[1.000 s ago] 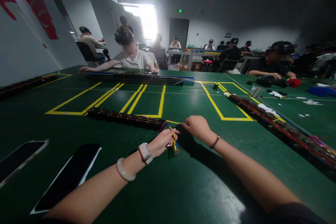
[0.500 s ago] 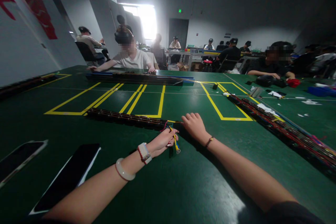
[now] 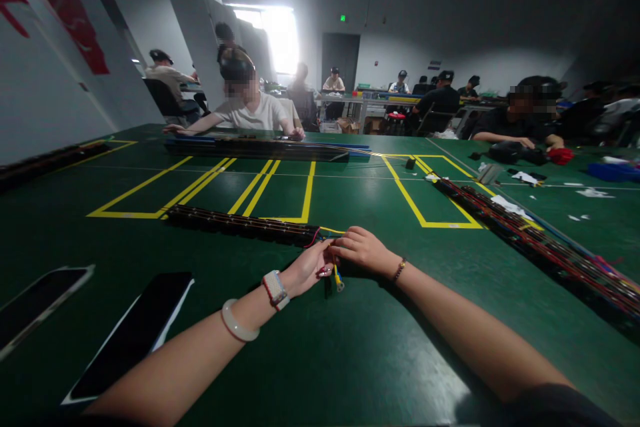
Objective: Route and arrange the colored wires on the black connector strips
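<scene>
A long black strip with thin wires along it [image 3: 245, 225] lies across the green table [image 3: 380, 347]. At its right end my left hand [image 3: 309, 268] is closed on the coloured wires [image 3: 337, 275], whose yellow and blue ends hang below the fingers with a small light connector. My right hand [image 3: 365, 251] touches the left fingertips, its fingers pressed together at the same wires; what its fingertips pinch is too small to make out. A yellow wire [image 3: 331, 231] runs from the strip's end toward the right hand.
Two phones [image 3: 133, 333] [image 3: 43, 303] lie at the left. A wired bundle [image 3: 540, 247] stretches along the right, near white scraps [image 3: 510, 207]. Yellow tape outlines [image 3: 307, 193] mark the table. Across it, a person [image 3: 255, 103] sits behind another long strip [image 3: 265, 150].
My right hand has moved left and down from beside the strip's end to meet my left hand. The yellow wire now shows above the hands.
</scene>
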Demonstrator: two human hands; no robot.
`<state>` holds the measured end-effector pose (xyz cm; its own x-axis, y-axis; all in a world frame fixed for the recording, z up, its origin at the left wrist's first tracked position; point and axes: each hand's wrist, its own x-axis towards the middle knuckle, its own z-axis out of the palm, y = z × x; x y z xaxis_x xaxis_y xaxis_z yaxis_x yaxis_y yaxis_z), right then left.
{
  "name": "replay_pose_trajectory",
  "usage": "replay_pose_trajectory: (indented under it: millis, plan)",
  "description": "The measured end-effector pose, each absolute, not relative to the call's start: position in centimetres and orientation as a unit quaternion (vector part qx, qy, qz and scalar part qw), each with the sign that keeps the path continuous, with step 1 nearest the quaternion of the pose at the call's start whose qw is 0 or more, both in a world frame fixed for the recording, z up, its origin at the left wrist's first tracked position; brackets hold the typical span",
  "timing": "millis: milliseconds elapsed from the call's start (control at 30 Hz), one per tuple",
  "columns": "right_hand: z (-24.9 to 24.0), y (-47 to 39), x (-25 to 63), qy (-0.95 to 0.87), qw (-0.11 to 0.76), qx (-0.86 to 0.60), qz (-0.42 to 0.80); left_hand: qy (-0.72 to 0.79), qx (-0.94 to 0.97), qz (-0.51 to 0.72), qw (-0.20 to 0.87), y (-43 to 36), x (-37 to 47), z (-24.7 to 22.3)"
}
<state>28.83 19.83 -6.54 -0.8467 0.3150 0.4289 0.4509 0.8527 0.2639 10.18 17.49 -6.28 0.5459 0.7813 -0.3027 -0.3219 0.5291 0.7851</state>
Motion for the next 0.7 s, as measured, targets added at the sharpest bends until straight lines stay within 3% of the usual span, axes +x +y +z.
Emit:
replay_pose_trajectory:
  millis: [233,500,700]
  plan:
    - [-6.4,20.4,29.0,-0.947,0.188,-0.231,-0.118,0.35,0.325,0.334,0.813,17.9,10.1,-6.5]
    - [-6.6,21.3,24.9,-0.857,0.359,-0.37,-0.001,0.357,0.403,0.339,0.771,17.6,10.4,-6.6]
    - [-4.8,22.1,21.6,-0.843,0.306,-0.442,-0.015,0.38,0.394,0.35,0.76,17.9,10.4,-7.6]
